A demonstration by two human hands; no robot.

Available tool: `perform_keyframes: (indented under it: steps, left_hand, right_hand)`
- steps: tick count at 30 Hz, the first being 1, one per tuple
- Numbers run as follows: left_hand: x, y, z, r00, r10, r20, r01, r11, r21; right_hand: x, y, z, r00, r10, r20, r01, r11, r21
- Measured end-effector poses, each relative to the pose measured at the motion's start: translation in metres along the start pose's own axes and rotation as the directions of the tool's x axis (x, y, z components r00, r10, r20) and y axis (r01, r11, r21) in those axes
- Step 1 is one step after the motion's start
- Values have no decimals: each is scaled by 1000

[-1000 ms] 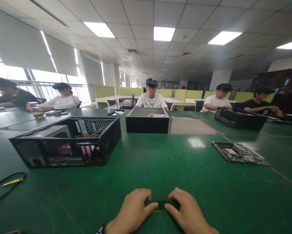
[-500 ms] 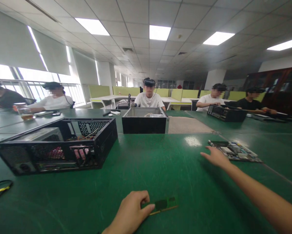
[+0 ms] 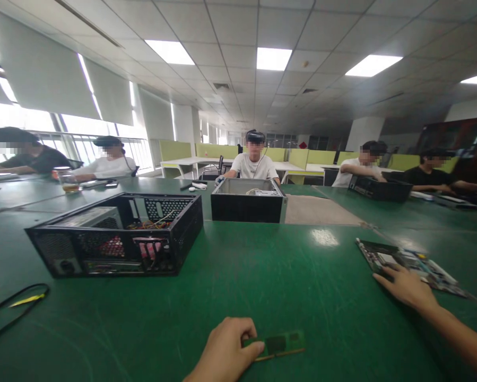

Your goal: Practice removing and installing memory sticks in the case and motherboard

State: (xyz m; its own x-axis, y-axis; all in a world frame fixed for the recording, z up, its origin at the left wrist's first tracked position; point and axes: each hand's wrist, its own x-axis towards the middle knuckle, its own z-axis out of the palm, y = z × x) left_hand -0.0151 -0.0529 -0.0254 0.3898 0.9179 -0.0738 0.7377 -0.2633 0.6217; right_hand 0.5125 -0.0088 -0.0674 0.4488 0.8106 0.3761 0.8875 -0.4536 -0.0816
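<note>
Between the thumb and bent fingers of my left hand (image 3: 232,347) is a green memory stick (image 3: 284,342), with its gold contact edge facing down, low over the green table. My right hand (image 3: 409,289) reaches out at the right, fingers stretched and apart, over the near left edge of a motherboard (image 3: 431,270). Whether the fingertips touch the board cannot be made out. The motherboard lies on the table with its chips and slots facing up.
An open black computer case (image 3: 119,239) stands on the left, a black looped cable (image 3: 23,302) nearer me. Across the table a person (image 3: 254,162) sits behind another case (image 3: 248,207). Other people sit on both sides, near a glass cup (image 3: 69,183) and a dark case (image 3: 379,188).
My view has turned a little left. My right hand has moved from beside the motherboard's left end to over its near left edge. My left hand still holds the memory stick.
</note>
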Motion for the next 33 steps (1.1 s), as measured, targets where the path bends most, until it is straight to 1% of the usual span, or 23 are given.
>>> perform_keyframes:
  steps: [3,6,8,10,11,12,14,15,16,17,19,20,21,22,23,24,26,27,28,29,30,31,33]
  left_hand:
    - [2,-4,1,999,39,2,-38,997,-70]
    - [8,-7,0,996,94,7,-89,966,-244]
    - [11,-7,-3,992,105,-74,-125,913,-388]
    - [12,-3,-10,966,70,-250,-195,831,-521]
    - [12,-1,-14,938,42,-344,-243,788,-565]
    - [10,2,-19,904,21,-427,-295,753,-587]
    - [7,7,-27,847,19,-532,-375,730,-571]
    - [6,10,-31,829,35,-558,-398,738,-545]
    - [5,11,-33,817,58,-573,-414,751,-514]
    - [4,12,-34,811,84,-579,-424,766,-483]
    - [3,14,-33,816,160,-555,-441,794,-419]
    - [3,14,-32,822,208,-530,-450,807,-383]
    - [4,14,-30,827,256,-501,-462,818,-344]
    - [5,14,-29,829,299,-474,-472,827,-305]
    - [6,14,-27,827,328,-457,-479,837,-265]
    - [8,13,-26,825,344,-448,-477,849,-227]
    - [12,12,-25,835,350,-424,-449,880,-157]
    - [14,12,-25,847,349,-401,-428,895,-124]
    - [16,11,-24,862,345,-372,-404,910,-92]
    - [18,11,-23,877,338,-341,-379,923,-60]
    - [20,11,-22,891,330,-312,-356,934,-29]
    - [22,11,-21,902,318,-292,-331,943,2]
    - [25,11,-18,922,291,-257,-287,956,56]
  right_hand:
    - [-25,-18,-8,991,-108,74,111,993,-37]
    - [-71,-62,-33,963,-261,72,262,965,-1]
    - [-112,-102,-55,928,-366,76,362,930,62]
    - [-158,-143,-78,880,-463,103,444,881,166]
    - [-179,-163,-90,851,-508,130,474,851,226]
    - [-198,-180,-101,810,-559,177,500,816,292]
    - [-223,-207,-122,679,-675,291,521,721,457]
    - [-229,-217,-132,619,-720,312,508,671,540]
    - [-229,-225,-140,601,-743,296,482,632,607]
    - [-225,-230,-147,633,-734,246,454,609,650]
    - [-205,-238,-153,773,-629,83,420,606,676]
    - [-191,-240,-153,830,-558,-1,413,613,673]
    - [-178,-242,-151,856,-514,-53,409,611,678]
    - [-165,-244,-148,857,-512,-55,397,589,704]
    - [-153,-245,-143,847,-531,-13,357,551,755]
    - [-143,-246,-138,832,-552,52,280,499,820]
    - [-127,-246,-128,786,-587,192,59,381,922]
    - [-121,-245,-122,766,-595,244,-40,336,941]
    - [-117,-244,-117,751,-601,274,-96,312,945]
    - [-115,-242,-112,735,-614,287,-105,316,943]
    - [-114,-240,-107,724,-626,289,-78,342,937]
    - [-114,-239,-102,720,-637,277,-19,380,925]
    - [-116,-237,-95,731,-653,200,175,463,869]
